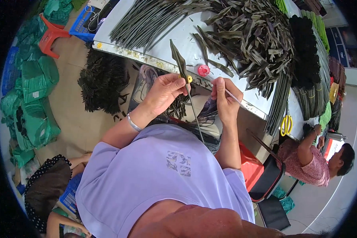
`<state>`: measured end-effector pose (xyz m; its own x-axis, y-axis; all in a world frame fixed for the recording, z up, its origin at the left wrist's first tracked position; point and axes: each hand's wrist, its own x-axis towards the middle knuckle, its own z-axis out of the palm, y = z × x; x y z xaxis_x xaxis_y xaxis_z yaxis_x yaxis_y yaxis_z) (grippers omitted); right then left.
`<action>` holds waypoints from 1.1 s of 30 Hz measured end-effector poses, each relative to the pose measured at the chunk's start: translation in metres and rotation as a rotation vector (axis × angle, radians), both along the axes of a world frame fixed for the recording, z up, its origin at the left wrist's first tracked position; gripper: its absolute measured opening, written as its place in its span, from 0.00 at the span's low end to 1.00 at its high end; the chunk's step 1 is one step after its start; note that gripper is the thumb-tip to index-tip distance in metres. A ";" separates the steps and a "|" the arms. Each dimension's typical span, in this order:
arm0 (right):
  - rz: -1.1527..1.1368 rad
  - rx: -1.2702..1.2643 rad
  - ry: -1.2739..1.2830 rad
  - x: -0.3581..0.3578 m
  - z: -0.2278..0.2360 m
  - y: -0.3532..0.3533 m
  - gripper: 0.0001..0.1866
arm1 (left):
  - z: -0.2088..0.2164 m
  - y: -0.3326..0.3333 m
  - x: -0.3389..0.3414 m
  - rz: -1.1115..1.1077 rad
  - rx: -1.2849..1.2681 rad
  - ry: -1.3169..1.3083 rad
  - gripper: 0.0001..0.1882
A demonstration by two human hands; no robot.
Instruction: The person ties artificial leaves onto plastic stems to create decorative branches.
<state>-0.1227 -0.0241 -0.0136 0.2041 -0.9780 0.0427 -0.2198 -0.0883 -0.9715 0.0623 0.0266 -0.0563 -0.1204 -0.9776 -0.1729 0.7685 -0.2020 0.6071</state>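
Observation:
My left hand pinches a dark green artificial leaf by its base, close to the table's front edge. The leaf points away from me, and its thin dark stem runs down toward my shirt. A small yellow piece shows beside those fingertips; what it belongs to is unclear. My right hand is closed on a thin pale stick, held apart from the leaf. On the table between my hands and the leaf pile sits a small round pink-red container.
The white table bears a bundle of dark stems and a heap of loose leaves. Yellow-handled scissors lie at the right. Dark bundles stand on the floor, near a red stool. A co-worker sits at right.

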 end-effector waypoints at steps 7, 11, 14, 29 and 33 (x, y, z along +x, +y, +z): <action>0.006 -0.082 -0.211 -0.007 0.021 0.017 0.15 | 0.008 0.001 -0.005 -0.013 -0.029 0.003 0.11; 0.093 -0.271 -0.392 -0.022 0.033 0.041 0.18 | 0.012 0.003 -0.009 -0.034 -0.030 -0.008 0.11; 0.092 -0.305 -0.334 -0.019 0.036 0.048 0.18 | 0.013 0.003 -0.013 -0.056 -0.046 -0.007 0.11; 0.161 -0.411 -0.143 -0.015 0.040 0.052 0.17 | 0.027 0.010 -0.018 -0.063 -0.090 -0.035 0.08; 0.154 -0.456 -0.078 -0.016 0.036 0.053 0.09 | 0.025 0.009 -0.017 -0.052 -0.056 -0.058 0.07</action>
<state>-0.1384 0.0292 0.0227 0.3240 -0.8146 0.4811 -0.0984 -0.5348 -0.8392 0.0456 0.0357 -0.0311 -0.1623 -0.9786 -0.1264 0.7211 -0.2051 0.6618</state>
